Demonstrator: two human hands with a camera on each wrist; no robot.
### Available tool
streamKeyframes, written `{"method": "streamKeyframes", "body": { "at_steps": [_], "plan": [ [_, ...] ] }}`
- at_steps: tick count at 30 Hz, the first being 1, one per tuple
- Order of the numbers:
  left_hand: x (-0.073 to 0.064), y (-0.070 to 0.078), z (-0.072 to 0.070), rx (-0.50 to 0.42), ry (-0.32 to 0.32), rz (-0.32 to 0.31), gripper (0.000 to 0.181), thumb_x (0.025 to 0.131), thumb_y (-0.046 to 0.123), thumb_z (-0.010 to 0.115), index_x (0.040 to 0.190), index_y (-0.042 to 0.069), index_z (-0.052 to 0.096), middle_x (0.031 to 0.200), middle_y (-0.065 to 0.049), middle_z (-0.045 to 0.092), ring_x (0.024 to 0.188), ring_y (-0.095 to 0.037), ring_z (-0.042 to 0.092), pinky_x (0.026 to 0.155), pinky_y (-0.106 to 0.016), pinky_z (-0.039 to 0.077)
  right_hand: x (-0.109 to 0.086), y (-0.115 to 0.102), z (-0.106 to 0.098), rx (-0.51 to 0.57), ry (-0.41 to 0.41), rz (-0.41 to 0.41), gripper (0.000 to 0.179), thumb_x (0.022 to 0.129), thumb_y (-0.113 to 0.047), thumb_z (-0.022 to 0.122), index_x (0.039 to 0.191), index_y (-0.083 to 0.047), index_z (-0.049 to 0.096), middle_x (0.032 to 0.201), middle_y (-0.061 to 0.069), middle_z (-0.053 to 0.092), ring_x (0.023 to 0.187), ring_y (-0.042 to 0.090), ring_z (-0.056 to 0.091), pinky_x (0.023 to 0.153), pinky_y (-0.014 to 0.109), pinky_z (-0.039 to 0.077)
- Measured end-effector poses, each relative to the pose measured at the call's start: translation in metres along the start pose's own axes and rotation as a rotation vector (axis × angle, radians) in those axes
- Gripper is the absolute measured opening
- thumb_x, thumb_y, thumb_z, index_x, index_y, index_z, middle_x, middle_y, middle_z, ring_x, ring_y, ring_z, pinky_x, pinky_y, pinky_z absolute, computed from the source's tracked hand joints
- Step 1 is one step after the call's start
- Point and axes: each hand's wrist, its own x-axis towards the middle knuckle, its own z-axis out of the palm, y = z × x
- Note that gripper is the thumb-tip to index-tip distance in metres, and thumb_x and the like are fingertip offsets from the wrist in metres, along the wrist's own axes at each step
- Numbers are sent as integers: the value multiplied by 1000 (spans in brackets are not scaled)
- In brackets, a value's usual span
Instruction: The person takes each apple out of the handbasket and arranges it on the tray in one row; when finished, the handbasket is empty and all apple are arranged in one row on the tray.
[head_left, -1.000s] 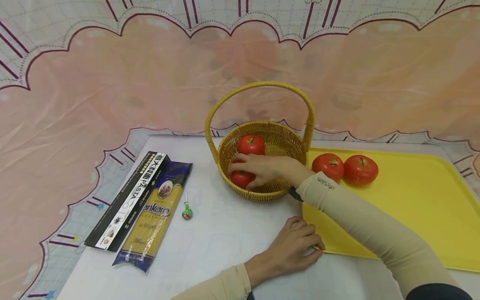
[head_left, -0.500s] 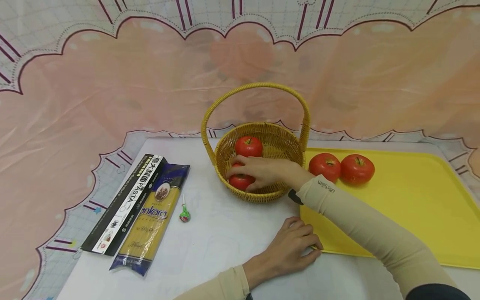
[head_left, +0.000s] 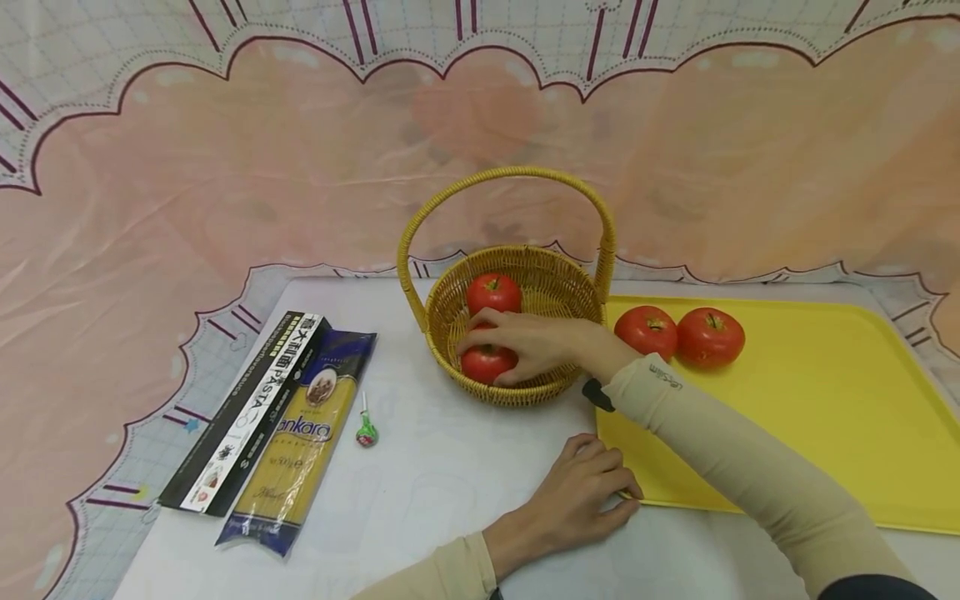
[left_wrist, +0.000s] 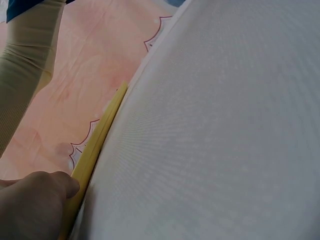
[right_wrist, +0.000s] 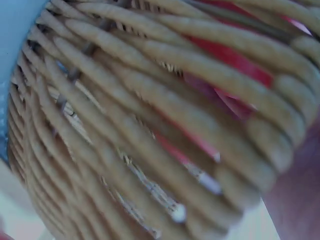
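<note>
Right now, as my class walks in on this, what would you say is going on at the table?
A person's right hand reaches into a wicker basket, gripping the nearer tomato of two inside; the farther tomato sits just beyond. The left hand holds the near corner of a yellow tray, which bears two more tomatoes. Left of the basket in the head view lie a lollipop, a spaghetti packet and a black pasta box.

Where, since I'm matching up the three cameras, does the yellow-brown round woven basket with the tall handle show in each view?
Head: the yellow-brown round woven basket stands near the picture's centre.
Left wrist: not in this picture.
Right wrist: its slatted side fills most of the picture.
Shared landmark, head and right wrist: round red tomatoes inside, seen only as red through the gaps in the latter.
</note>
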Motion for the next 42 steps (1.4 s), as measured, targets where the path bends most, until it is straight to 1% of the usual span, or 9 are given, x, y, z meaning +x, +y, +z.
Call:
{"method": "streamKeyframes", "body": {
  "at_steps": [3,10,17,25,31,37,42],
  "plan": [
    [0,0,0,-2,0,0,4,84,30,68,88,30,67,81,17,50,89,-2,46,105,-31,32,-3,1,-1,1,19,5,56,83,-29,69,133,-30,45,134,3,35,115,22,50,103,41,41],
    [0,-1,-2,42,25,33,5,85,30,68,90,32,66,81,18,49,87,-1,46,103,-31,33,-10,3,-3,19,38,30,57,83,-29,68,135,-30,44,139,2,32,120,22,46,105,41,40],
    [0,-1,-1,31,29,41,4,87,32,66,90,31,67,81,18,49,87,0,45,104,-31,33,-19,4,-6,92,65,54,57,81,-24,66,134,-31,45,141,-2,31,119,22,46,100,42,43],
    [0,0,-2,32,32,41,5,85,30,68,89,31,66,80,17,50,86,-1,46,103,-31,34,-27,9,-6,98,99,48,55,81,-23,65,133,-29,46,140,1,33,120,23,46,100,42,43],
    [-1,0,-1,39,29,39,4,85,30,68,89,31,66,80,17,49,87,-1,46,103,-31,34,-34,11,-6,92,150,50,55,80,-22,67,131,-28,47,140,4,34,122,24,45,101,44,42],
    [-1,0,-1,55,35,45,4,85,30,68,88,31,66,80,17,49,86,-1,45,103,-31,34,-43,11,-7,104,215,70,55,80,-21,68,131,-27,49,140,5,36,118,26,49,97,46,45],
    [-2,-1,0,64,46,56,4,85,31,68,88,31,66,79,17,48,85,-1,45,103,-31,34,-49,13,-5,99,241,72,54,81,-24,67,132,-28,49,141,6,35,120,25,48,97,46,45]
  ]
}}
